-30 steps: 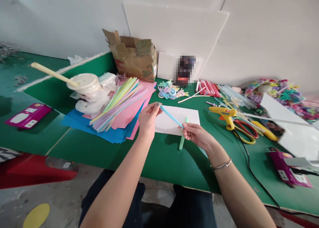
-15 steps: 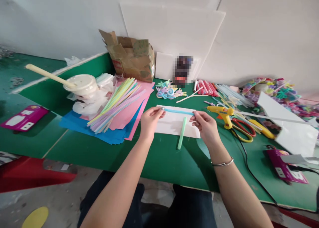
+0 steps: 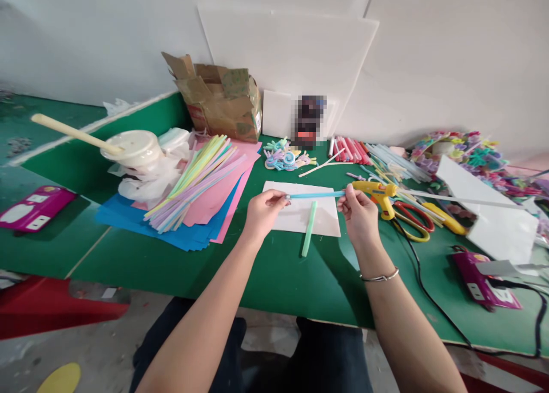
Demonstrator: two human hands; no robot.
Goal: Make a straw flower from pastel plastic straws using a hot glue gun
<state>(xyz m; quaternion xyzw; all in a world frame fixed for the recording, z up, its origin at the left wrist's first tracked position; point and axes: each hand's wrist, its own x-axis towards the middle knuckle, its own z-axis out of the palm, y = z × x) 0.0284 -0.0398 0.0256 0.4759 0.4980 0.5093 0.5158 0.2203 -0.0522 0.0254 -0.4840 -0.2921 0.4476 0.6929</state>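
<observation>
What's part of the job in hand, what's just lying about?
Likely part of it:
- blue strip, held between left hand and right hand
- white sheet beneath
- green strip, across the sheet's near edge
- yellow glue gun, perhaps; not held

Apparently just lying about:
- cardboard box
- lidded cup
- magenta power strip, far left

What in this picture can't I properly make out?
All in the head view:
- Blue strip: both ends, covered by the left fingers and right fingers.
- Box: contents, hidden behind its own front.
- Dark shape: blurred into large squares.
- Yellow disc: its lower part, cut off by the bottom edge.
</observation>
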